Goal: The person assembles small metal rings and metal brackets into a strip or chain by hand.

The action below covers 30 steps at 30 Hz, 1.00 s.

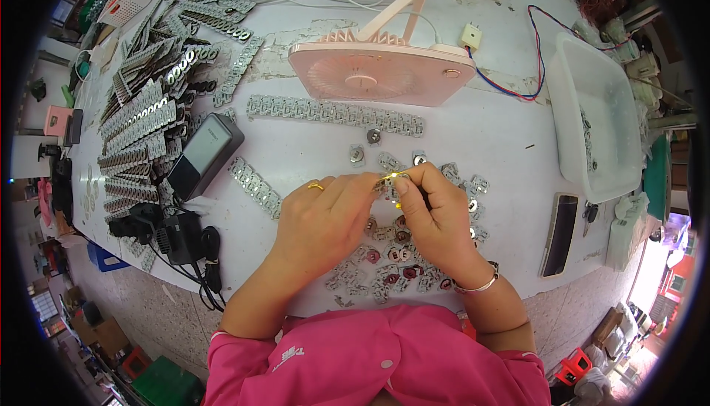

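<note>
Over the middle of the white table, my left hand (325, 217) and my right hand (444, 221) meet with fingertips closed on a small shiny metal piece (389, 180). Fingers cover much of it, and a bright yellowish glint shows there. Loose small metal parts (403, 254), some with round dark or reddish discs, lie scattered beneath and around my hands. Beyond my hands lies a long strip of joined metal plates (336, 115). Left of my left hand a shorter plate strip (255, 188) rests at a slant.
A pink fan (381, 73) stands at the back. Many metal strips (144, 121) pile up at the left, beside a black-and-grey box (207, 154) and black adapters with cables (181, 239). At the right are a white plastic bin (566, 110) and a phone (559, 234).
</note>
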Each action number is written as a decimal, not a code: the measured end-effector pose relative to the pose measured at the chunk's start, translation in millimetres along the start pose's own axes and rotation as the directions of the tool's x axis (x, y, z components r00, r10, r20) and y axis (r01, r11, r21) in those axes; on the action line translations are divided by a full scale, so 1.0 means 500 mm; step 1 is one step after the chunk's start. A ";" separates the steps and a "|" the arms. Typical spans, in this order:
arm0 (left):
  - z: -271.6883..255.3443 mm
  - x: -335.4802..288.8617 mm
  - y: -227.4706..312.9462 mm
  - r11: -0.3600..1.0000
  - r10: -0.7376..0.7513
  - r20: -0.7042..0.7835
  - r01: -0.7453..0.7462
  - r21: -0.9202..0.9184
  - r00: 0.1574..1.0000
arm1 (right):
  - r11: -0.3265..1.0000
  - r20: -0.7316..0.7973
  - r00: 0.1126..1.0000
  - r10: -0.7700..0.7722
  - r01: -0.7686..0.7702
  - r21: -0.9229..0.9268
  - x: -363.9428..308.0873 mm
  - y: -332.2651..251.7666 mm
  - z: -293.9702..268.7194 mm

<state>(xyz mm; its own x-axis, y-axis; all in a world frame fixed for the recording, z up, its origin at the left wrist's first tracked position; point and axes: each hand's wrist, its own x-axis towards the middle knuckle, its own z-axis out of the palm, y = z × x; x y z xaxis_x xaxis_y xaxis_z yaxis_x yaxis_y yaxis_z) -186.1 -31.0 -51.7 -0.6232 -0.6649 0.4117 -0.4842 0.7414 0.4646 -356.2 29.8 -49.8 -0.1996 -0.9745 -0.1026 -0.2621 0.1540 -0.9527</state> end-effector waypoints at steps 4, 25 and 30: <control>-0.005 -0.001 0.009 0.999 0.036 0.068 -0.038 0.027 0.997 | 0.975 0.043 0.986 0.163 -0.168 0.145 -0.002 -0.020 -0.003; -0.034 -0.001 -0.007 0.923 -0.220 0.309 0.300 -0.241 0.925 | 0.991 0.184 0.983 -0.003 -0.022 0.132 0.012 0.011 -0.040; -0.045 0.001 -0.010 0.885 -0.256 0.366 0.369 -0.284 0.895 | 0.990 0.169 0.985 -0.040 0.017 0.138 0.014 0.002 -0.043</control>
<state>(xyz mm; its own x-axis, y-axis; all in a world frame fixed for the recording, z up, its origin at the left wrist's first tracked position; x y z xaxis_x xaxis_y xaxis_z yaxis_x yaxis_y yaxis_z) -169.9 -37.1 -36.3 -0.6585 -0.7517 -0.0371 -0.4843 0.3855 0.7854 -378.0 26.4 -45.4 -0.0261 -0.9935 -0.1112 -0.1328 0.1137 -0.9846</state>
